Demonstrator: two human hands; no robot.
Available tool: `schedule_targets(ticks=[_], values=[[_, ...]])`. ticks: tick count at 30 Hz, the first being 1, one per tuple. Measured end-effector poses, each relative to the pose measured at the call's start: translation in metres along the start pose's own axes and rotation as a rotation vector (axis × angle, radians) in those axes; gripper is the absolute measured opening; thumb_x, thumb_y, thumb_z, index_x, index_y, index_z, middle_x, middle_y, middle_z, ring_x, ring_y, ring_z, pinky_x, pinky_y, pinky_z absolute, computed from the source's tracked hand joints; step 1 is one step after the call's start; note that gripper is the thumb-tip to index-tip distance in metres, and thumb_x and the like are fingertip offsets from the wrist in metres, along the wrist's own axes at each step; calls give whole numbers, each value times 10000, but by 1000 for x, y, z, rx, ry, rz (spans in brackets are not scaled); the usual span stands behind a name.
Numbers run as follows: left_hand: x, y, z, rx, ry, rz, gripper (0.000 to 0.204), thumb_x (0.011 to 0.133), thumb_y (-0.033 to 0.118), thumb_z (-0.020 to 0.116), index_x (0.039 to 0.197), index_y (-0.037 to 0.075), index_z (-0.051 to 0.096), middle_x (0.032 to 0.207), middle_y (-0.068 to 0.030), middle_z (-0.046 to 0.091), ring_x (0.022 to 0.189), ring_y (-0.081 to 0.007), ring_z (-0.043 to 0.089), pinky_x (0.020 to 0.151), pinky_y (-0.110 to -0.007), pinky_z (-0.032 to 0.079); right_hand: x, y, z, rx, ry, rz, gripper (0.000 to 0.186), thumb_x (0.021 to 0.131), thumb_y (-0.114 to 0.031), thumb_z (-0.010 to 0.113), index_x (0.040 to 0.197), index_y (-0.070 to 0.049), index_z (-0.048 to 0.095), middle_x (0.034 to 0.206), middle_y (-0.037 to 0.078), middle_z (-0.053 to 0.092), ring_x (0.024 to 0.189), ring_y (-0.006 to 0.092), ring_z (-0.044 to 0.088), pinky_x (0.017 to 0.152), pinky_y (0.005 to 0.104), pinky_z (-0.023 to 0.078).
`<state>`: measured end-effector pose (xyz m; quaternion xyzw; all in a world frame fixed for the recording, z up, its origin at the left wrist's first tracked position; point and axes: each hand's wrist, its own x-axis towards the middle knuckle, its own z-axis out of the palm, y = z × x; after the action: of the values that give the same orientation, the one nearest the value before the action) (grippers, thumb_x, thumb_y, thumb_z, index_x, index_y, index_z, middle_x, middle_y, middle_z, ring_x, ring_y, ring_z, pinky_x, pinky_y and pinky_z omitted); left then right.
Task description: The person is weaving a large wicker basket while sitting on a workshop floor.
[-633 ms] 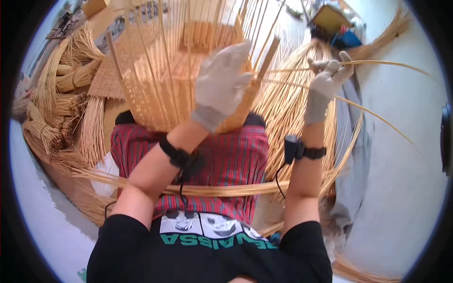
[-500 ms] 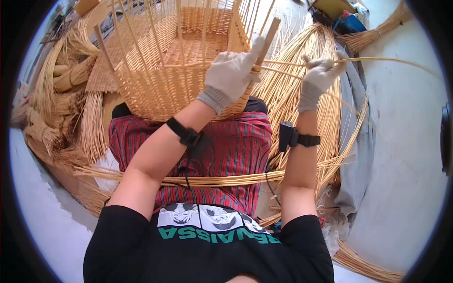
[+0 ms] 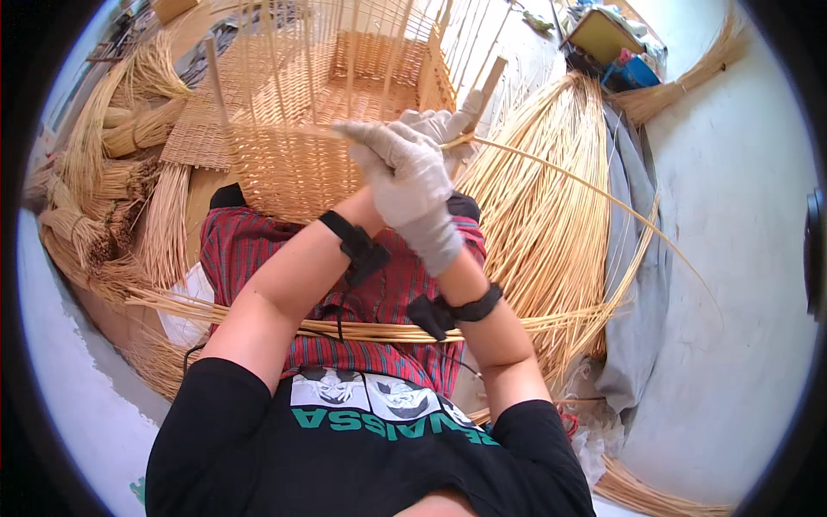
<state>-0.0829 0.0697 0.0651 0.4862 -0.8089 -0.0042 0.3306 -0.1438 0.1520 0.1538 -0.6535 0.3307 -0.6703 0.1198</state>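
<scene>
A half-woven wicker basket (image 3: 293,177) with tall upright stakes rests on my lap. At its near right corner, my left hand (image 3: 448,127), in a whitish glove, is closed on the rim beside a thick corner stake (image 3: 488,93), thumb pointing up. Crossing over that wrist, my gloved right hand (image 3: 405,177) reaches left along the near rim. Its fingers are pinched on a pale wicker strand, blurred at the fingertips. Another long strand (image 3: 586,185) runs from the corner out to the right. Part of my left hand is hidden behind the right one.
A large fan of loose wicker rods (image 3: 543,224) lies to the right on grey cloth (image 3: 633,284). Bundles of wicker (image 3: 142,129) are heaped at the left. Several rods (image 3: 405,329) lie across my lap. A blue container (image 3: 636,71) stands at the far right.
My right hand has swung from the right side across my left wrist to the near rim. My left hand stays at the corner. One strand still trails right, now curving downward.
</scene>
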Motion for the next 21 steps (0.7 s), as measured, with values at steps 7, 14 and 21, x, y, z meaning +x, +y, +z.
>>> schedule_targets(ticks=[7,14,21], values=[[-22,-37,-45,-1805,426,-387,477,1149,394,506,1450,27,556,1149,-127,753,1116,-250,718,1120,-469,545,54,105,-69,-224,-513,523,619,942,-455,796,1325,-5,613,1095,146,719,1004,238,699,904,381,561],[24,-71,-107,-981,244,-419,446,1115,445,590,1028,19,692,823,-32,677,714,-110,667,714,-309,583,61,100,-61,-609,-588,611,660,779,-530,928,1096,-1,693,931,156,745,897,282,721,822,405,574],[160,43,-100,-230,89,261,905,901,592,772,1552,31,490,1327,-262,704,1301,-384,661,1118,-461,527,32,108,-28,-977,-125,354,379,927,-386,806,1021,-33,705,905,157,735,855,369,735,778,482,570]])
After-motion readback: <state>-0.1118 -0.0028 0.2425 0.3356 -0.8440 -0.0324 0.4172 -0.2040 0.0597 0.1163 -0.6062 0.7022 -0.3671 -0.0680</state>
